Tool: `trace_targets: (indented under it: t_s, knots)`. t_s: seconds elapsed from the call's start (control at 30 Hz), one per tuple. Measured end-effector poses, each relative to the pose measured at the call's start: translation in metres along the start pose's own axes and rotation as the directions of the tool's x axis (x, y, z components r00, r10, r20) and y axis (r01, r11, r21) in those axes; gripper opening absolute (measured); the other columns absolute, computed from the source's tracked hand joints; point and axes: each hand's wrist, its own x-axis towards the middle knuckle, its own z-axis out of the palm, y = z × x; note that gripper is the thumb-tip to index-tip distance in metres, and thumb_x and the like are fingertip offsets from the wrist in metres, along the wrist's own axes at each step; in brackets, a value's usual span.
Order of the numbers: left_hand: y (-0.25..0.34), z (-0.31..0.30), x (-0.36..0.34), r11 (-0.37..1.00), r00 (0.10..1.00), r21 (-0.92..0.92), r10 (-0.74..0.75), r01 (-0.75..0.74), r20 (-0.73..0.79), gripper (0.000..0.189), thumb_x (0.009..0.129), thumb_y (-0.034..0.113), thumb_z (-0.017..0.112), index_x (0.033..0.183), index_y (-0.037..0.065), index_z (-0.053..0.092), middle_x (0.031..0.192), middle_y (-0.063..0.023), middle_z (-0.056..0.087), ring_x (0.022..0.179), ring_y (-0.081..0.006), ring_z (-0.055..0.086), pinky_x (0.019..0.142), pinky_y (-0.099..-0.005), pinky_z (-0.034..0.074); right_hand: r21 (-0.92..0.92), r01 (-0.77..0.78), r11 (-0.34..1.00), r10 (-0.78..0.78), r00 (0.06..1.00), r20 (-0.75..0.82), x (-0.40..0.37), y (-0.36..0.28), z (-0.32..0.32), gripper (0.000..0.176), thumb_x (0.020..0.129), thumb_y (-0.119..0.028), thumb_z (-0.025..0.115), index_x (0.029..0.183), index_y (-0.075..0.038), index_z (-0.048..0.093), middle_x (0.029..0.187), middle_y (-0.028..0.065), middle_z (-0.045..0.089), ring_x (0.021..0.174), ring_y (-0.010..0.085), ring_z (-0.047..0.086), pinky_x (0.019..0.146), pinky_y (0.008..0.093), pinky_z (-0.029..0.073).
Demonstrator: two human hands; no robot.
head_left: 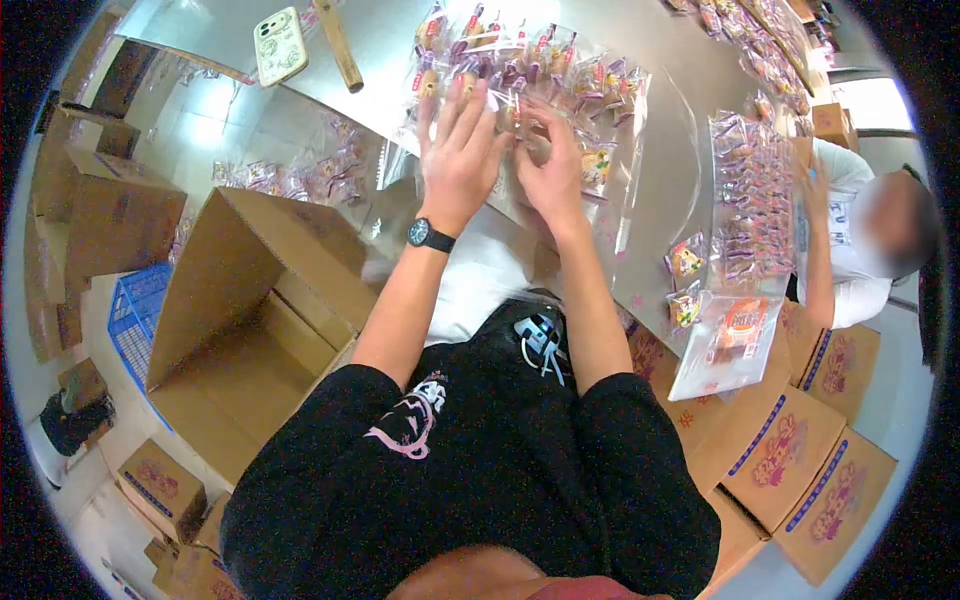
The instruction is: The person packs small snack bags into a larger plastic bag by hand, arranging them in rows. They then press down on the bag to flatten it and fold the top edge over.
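Note:
My left hand, with a black watch at the wrist, lies flat over a clear plastic bag, its fingers stretched forward. Under and ahead of the fingers are small wrapped snack packets with purple and red print, arranged in rows within the clear plastic. Close beside it, my right hand is half curled at the packets, with a gap between thumb and forefinger. Nothing is visibly gripped in either hand, though the right fingertips are partly hidden among the wrappers.
An opened cardboard box stands left of me, with a blue crate behind it. A phone and a wooden stick lie on the metal table. At right, a co-worker reaches toward packet rows above stacked cartons.

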Motion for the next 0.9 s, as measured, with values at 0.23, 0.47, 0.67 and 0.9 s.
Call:
trace_targets:
  t_s: [0.23, 0.47, 0.67, 0.9]
  knots:
    - [-0.002, 0.000, -0.007, 0.991, 0.984, 0.086, -0.112, 0.100, 0.141, 0.062, 0.086, 0.012, 0.069, 0.146, 0.010, 0.057, 0.154, -0.0071, 0.053, 0.148, -0.0337, 0.041, 0.123, -0.0558, 0.026, -0.006, 0.041, 0.999, -0.041, 0.999, 0.031, -0.006, -0.001, 0.000, 0.058, 0.083, 0.003, 0.068, 0.140, -0.005, 0.057, 0.144, 0.0201, 0.058, 0.134, 0.0385, 0.056, 0.114, 0.0449, 0.044]
    - [-0.001, -0.002, -0.004, 0.978, 0.983, 0.165, -0.145, 0.125, 0.113, 0.050, 0.087, 0.011, 0.070, 0.137, 0.020, 0.068, 0.133, -0.0016, 0.067, 0.136, -0.0262, 0.053, 0.125, -0.0550, 0.023, -0.718, -0.030, 0.696, 0.122, 0.990, 0.077, -0.030, -0.041, -0.034, 0.068, 0.086, -0.008, 0.068, 0.151, -0.005, 0.049, 0.160, 0.0228, 0.039, 0.147, 0.0423, 0.037, 0.119, 0.0498, 0.036]
    - [0.004, 0.006, -0.002, 0.990, 0.996, 0.105, -0.094, 0.093, 0.004, 0.038, 0.083, 0.014, 0.077, 0.121, 0.018, 0.075, 0.116, 0.0006, 0.069, 0.123, -0.0274, 0.058, 0.120, -0.0600, 0.028, -0.573, -0.110, 0.812, 0.171, 0.984, 0.054, -0.030, 0.001, -0.052, 0.062, 0.090, -0.012, 0.068, 0.148, -0.003, 0.051, 0.152, 0.0265, 0.044, 0.136, 0.0436, 0.048, 0.113, 0.0512, 0.042]
    - [-0.005, 0.014, 0.001, 0.987, 0.987, 0.008, -0.158, 0.159, -0.023, 0.039, 0.083, 0.016, 0.079, 0.122, 0.017, 0.075, 0.117, -0.0023, 0.070, 0.120, -0.0283, 0.059, 0.119, -0.0567, 0.031, 0.264, -0.272, 0.925, 0.330, 0.921, -0.206, -0.018, -0.006, 0.013, 0.058, 0.089, -0.013, 0.078, 0.142, -0.006, 0.055, 0.142, 0.0203, 0.051, 0.133, 0.0358, 0.053, 0.099, 0.0423, 0.057]
